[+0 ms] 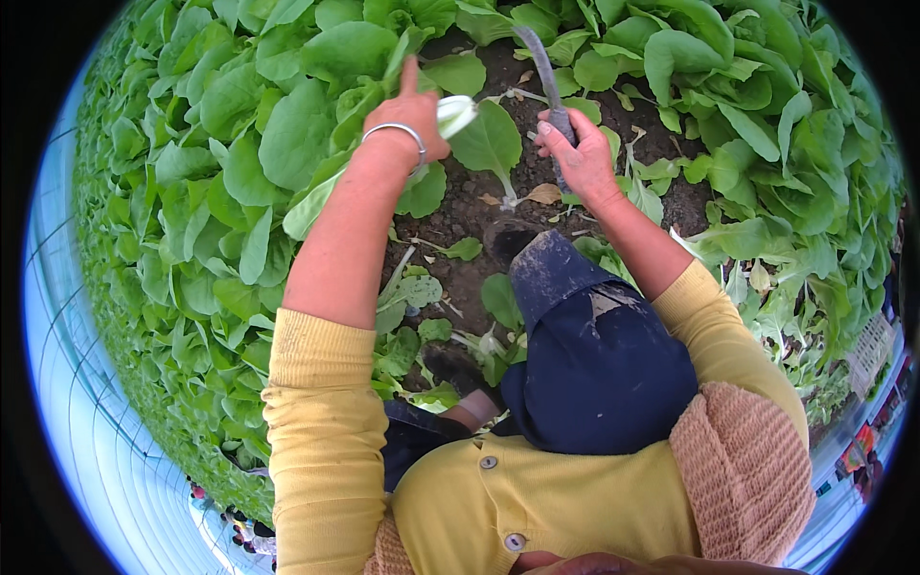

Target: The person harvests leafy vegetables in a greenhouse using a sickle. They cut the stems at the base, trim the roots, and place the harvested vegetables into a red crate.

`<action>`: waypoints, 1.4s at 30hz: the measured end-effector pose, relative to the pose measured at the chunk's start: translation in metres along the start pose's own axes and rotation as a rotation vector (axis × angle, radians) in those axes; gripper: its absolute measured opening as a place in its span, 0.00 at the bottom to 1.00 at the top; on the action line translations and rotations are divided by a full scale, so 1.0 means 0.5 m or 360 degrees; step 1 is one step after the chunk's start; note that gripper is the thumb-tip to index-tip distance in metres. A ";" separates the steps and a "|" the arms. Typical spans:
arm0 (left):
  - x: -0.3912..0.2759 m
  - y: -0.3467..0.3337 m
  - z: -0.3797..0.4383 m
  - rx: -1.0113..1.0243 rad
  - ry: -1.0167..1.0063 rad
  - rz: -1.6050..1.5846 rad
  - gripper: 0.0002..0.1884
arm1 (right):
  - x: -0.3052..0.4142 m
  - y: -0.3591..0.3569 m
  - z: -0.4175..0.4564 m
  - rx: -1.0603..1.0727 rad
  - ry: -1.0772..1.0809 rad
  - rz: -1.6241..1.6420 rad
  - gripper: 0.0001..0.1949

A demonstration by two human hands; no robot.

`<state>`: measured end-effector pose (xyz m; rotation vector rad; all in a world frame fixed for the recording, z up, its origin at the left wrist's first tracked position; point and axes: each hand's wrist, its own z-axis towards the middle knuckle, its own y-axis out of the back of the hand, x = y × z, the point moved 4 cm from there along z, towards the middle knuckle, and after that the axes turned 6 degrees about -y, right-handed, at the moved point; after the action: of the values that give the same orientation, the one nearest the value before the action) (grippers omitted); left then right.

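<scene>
My left hand [410,126], with a metal bangle at the wrist, grips a leafy green plant. Its pale cut stem end [456,115] sticks out to the right of the hand, and one large leaf [310,205] hangs below the wrist. One finger points away over the leaves. My right hand [581,151] is closed around the handle of a sickle [544,68], whose curved grey blade points up and away from me. Loose leaves [489,144] lie on the soil between both hands.
Dense leafy greens [295,129] stand to the left and ahead, with more at the right [755,108]. Dark soil [471,215] with dropped leaves lies before my bent knee [596,345] and shoes. A plastic crate [870,352] is at the far right. Greenhouse sheeting [72,309] curves along the left.
</scene>
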<state>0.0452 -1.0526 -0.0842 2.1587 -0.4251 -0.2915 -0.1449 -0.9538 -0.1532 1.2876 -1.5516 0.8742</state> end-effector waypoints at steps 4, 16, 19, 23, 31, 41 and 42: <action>0.128 -0.065 -0.063 -0.0006 0.0344 0.0060 0.30 | -0.016 -0.097 -0.033 0.0530 -0.0178 0.0151 0.12; 0.200 -0.210 -0.147 -0.0427 0.0501 -0.0321 0.30 | -0.193 -0.185 0.137 0.0799 -0.0838 -0.0518 0.19; 0.235 -0.204 -0.137 -0.0438 0.0439 -0.0397 0.30 | -0.195 -0.194 0.141 0.0861 -0.0816 -0.0556 0.21; 0.251 -0.196 -0.123 -0.0400 0.0440 -0.0456 0.30 | -0.206 -0.223 0.154 0.0898 -0.0757 -0.0715 0.23; 0.253 -0.196 -0.121 -0.0393 0.0410 -0.0434 0.30 | -0.202 -0.247 0.156 0.0832 -0.0448 -0.1614 0.20; 0.238 -0.199 -0.152 -0.0475 0.0441 -0.0388 0.30 | -0.275 -0.187 0.013 0.1255 -0.0489 -0.1688 0.18; 0.240 -0.196 -0.161 -0.0483 0.0444 -0.0377 0.30 | -0.265 -0.172 -0.001 0.1110 -0.0668 -0.1392 0.18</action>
<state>0.2026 -0.9884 -0.1237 1.9128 0.0347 -0.1689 -0.0550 -0.9265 -0.2803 2.5074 -0.7679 0.5762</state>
